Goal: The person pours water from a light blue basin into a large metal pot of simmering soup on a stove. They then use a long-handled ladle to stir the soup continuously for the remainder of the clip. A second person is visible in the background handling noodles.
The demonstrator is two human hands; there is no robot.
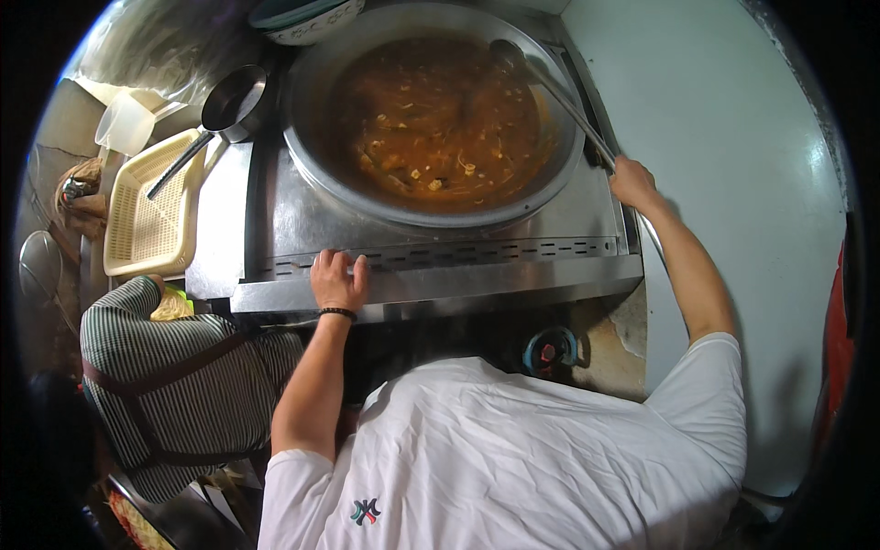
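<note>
My right hand [632, 182] is closed around the handle of a long metal ladle [567, 106]. The ladle leans across the rim of a very large metal wok [302, 144], its bowl at the far right inside. Reddish-brown soup [440, 130] with pale chunks and thin strands fills much of the wok. My left hand [339, 278] rests on the slotted front ledge of the stainless-steel stove [454, 271] and holds nothing. Its thumb stands apart from the fingers, and a dark beaded bracelet circles the wrist.
Left of the wok, a dark saucepan [234, 103] extends its handle over a cream plastic basket [148, 206]. A translucent container [125, 124] stands behind. A co-worker in a striped top [179, 392] is close at left. A pale wall panel [729, 172] borders the right. A patterned bowl [309, 24] sits behind.
</note>
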